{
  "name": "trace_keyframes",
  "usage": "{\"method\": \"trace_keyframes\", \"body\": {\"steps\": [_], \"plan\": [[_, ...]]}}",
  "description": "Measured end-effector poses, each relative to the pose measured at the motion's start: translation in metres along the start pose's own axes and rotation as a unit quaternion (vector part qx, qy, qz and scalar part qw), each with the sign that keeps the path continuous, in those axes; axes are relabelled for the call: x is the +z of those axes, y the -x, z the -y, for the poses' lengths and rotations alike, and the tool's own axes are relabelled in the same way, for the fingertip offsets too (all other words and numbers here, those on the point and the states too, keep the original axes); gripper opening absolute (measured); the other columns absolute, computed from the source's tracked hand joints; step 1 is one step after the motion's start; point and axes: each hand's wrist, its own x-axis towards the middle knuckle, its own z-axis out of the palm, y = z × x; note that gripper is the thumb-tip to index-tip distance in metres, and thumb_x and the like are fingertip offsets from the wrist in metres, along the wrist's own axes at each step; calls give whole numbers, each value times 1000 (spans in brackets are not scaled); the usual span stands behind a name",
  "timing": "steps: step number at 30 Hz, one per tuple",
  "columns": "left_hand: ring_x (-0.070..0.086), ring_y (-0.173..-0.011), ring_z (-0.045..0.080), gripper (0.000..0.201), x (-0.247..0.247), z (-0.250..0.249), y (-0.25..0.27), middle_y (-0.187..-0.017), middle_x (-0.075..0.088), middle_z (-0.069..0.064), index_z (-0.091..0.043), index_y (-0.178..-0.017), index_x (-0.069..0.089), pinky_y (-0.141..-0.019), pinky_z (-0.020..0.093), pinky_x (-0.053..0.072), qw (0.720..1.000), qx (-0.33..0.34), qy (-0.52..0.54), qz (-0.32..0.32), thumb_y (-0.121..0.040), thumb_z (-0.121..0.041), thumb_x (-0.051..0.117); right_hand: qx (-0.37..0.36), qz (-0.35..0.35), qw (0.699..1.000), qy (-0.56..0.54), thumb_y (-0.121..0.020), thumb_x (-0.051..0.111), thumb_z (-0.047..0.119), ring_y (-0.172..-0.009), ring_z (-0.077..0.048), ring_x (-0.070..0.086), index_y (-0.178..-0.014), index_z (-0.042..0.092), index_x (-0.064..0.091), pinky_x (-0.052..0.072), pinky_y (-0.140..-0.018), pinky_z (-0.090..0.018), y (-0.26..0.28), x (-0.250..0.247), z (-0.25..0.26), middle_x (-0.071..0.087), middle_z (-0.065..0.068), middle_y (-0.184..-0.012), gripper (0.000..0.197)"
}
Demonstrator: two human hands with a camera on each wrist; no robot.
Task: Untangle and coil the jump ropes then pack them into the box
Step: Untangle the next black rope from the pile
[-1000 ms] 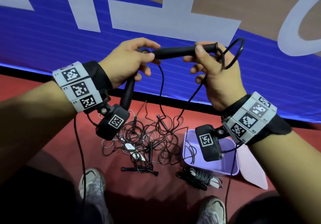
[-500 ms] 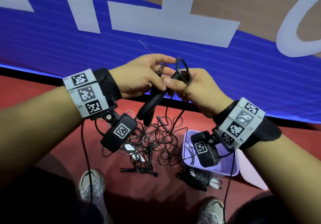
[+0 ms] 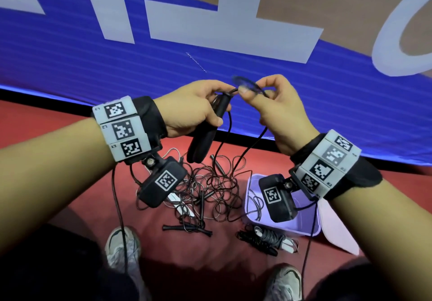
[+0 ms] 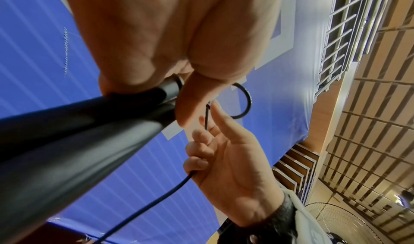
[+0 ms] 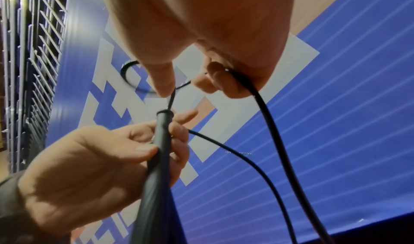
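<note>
Between both raised hands, w/ a blue banner (image 3: 70, 50) behind: left hand (image 3: 194, 109) grips two black handles (image 3: 205, 137) together, pointing down. Right hand (image 3: 282, 111) pinches the black rope (image 3: 249, 84) just beside the handle tips. Below: rope tangle (image 3: 210, 184) on red floor (image 3: 70, 184), next to purple box (image 3: 304, 226).

Head view high, facing down over both hands to the red floor (image 3: 70, 184), wrist views close beneath each palm, facing up, all sharing the black tapered rope handles (image 3: 205, 135) (image 4: 78, 132) (image 5: 156, 159)
</note>
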Motion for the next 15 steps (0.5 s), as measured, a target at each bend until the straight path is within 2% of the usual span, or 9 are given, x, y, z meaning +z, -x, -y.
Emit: {"method": "trace_keyframes", "body": {"steps": [2,4,6,8,9,11,13,15], "plan": [[55,-68,0,63,0,-2,0,-89,50,3,-18,-128,58,-63,17,44,1000,-12,6,8,-83,25,48,-2,-6,1000,2,-79,82,31,-56,-9,35,-112,14,50,30,-48,-21,-2,-4,0,44,-1,-73,49],[53,-68,2,60,-1,-3,1,-89,48,3,-17,-126,59,-60,15,44,1000,-21,16,12,-84,25,46,1,-20,1000,-1,-66,88,25,-65,-11,41,-120,16,46,36,-56,-23,-7,-10,0,42,2,-80,68],[50,-68,6,56,-4,-6,1,-89,48,3,-15,-123,59,-58,14,44,998,-32,55,-7,-85,25,45,15,-66,998,13,-55,81,18,-86,-15,52,-129,20,43,44,-70,-27,-15,-17,0,48,0,-104,82],[51,-66,6,53,-7,-9,0,-87,49,3,-13,-121,59,-57,14,44,992,-43,111,-35,-87,24,43,39,-105,991,71,-61,77,14,-109,-20,49,-140,19,39,45,-83,-28,-18,-21,0,39,-7,-132,88],[50,-66,7,52,-9,-11,-1,-86,49,3,-14,-120,59,-58,15,45,988,-48,139,-48,-87,23,42,45,-114,986,111,-65,75,12,-116,-23,46,-144,18,35,45,-89,-30,-16,-23,0,32,-8,-139,88],[49,-67,9,50,-10,-15,-3,-85,49,3,-14,-117,59,-62,19,45,978,-59,186,-72,-89,22,39,22,-114,975,191,-70,67,6,-126,-26,35,-149,16,28,37,-99,-29,-10,-22,-2,23,-7,-143,89],[47,-68,11,46,-9,-17,-4,-83,49,4,-14,-108,59,-67,24,42,971,-65,214,-85,-89,22,38,-36,-85,962,257,-72,60,-2,-123,-21,29,-147,17,31,28,-99,-24,-1,-16,-2,24,-5,-139,83],[46,-69,12,43,-6,-18,-5,-82,48,4,-14,-99,58,-73,28,42,968,-64,228,-85,-89,22,37,-90,-17,963,253,-72,66,0,-116,-19,42,-132,21,49,38,-97,-27,6,-9,-2,36,-1,-125,65]]}}
